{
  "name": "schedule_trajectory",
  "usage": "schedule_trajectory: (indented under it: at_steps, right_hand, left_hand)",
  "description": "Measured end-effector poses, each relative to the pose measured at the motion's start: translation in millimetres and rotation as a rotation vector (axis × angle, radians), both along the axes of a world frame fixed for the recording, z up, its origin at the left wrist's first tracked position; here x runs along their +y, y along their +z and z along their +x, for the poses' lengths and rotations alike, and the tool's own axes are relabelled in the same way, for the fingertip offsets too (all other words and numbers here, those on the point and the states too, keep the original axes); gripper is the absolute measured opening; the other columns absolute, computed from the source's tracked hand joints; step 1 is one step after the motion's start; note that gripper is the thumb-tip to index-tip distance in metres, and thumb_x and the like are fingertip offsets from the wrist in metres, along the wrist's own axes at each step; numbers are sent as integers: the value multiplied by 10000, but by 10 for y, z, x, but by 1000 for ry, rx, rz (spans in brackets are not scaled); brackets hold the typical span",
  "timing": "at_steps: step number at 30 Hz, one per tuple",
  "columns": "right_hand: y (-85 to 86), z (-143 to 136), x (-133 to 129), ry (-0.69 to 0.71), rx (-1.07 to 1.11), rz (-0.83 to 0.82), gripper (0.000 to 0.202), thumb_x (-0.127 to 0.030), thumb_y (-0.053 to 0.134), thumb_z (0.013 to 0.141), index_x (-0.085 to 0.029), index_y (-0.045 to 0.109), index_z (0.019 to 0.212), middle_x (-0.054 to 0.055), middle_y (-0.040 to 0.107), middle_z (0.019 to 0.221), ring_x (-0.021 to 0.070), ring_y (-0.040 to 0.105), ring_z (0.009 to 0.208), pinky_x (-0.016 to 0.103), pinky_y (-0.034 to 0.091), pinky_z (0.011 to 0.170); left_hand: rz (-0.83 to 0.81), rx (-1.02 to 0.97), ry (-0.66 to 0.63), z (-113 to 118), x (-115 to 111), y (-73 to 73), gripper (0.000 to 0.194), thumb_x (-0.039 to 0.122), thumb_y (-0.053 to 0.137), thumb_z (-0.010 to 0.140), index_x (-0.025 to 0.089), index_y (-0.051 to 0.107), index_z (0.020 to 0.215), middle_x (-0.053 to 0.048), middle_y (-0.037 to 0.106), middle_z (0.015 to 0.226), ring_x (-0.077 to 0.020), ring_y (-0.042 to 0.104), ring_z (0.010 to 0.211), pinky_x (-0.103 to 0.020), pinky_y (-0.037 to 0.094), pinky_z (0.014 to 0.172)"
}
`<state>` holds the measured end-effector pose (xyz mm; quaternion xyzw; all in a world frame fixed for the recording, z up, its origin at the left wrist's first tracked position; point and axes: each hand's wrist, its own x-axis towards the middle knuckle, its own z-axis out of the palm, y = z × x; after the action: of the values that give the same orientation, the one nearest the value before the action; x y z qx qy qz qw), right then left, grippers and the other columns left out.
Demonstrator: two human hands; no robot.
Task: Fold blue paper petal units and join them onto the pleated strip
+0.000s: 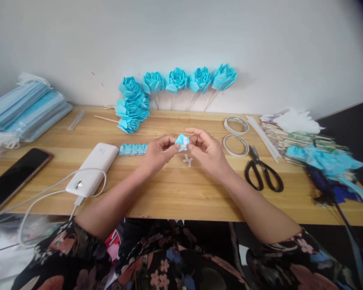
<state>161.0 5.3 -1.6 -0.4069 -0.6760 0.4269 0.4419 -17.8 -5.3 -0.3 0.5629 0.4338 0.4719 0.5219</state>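
Between my two hands is a small folded blue petal [179,139] with a white patch on it, like a bit of tape. My left hand [157,154] pinches its left side between thumb and fingers. On its right side the thumb and fingers of my right hand [208,152] close on it, with the index finger raised. Just below lie a few short white strips [187,160] on the wooden table. Beside my left hand sits a row of similar folded blue petals [132,149], its right end near my fingers.
Blue flowers on sticks [176,80] lean against the wall; more flowers [130,108] lie left. Right are tape rolls [236,146], black-handled scissors [261,171], white sticks [263,139] and a blue-strewn pile [326,159]. Left are masks [27,110], a phone [16,177] and a corded power bank [93,167].
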Motion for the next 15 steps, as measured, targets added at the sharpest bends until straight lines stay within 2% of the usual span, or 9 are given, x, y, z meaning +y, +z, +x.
schedule_trajectory:
  at_steps: [2, 4, 7, 10, 15]
  right_hand:
    - [19, 1, -15, -80, -82, 131, 318, -212, 575, 870, -248, 593, 1186, 1, 638, 873, 157, 623, 812, 329, 504, 752]
    - [45, 2, -33, -172, -204, 338, 196, -200, 585, 865, -243, 624, 1052, 18, 659, 881, 180, 623, 844, 357, 486, 787]
    - [64, -2, -49, -207, -381, 591, 61, -187, 587, 865, -237, 617, 850, 25, 667, 797, 196, 600, 791, 369, 447, 761]
    - [36, -7, -40, -183, -478, 660, 98, -181, 571, 879, -240, 616, 816, 22, 684, 775, 200, 598, 772, 366, 418, 745]
    - [-7, 4, -14, -194, -521, 635, 113, -186, 564, 895, -240, 643, 837, 18, 701, 782, 198, 608, 773, 357, 402, 743]
  left_hand:
    - [-5, 9, 34, 5, 0, -4, 190, 313, 670, 799, 163, 581, 724, 42, 512, 569, -64, 403, 478, -220, 325, 478]
    - [-16, 22, 73, 10, 1, -12, 188, 304, 664, 805, 164, 576, 717, 40, 512, 559, -64, 405, 476, -218, 325, 478]
    - [-23, 15, 94, 17, 7, -29, 194, 308, 670, 806, 166, 571, 718, 38, 515, 553, -64, 413, 471, -213, 329, 468]
    - [-23, -13, 75, 20, 10, -44, 202, 322, 686, 804, 166, 576, 738, 41, 519, 553, -58, 415, 462, -206, 336, 462]
    - [-18, -12, 39, 16, 11, -65, 210, 342, 693, 800, 162, 603, 741, 43, 509, 537, -60, 420, 461, -212, 344, 471]
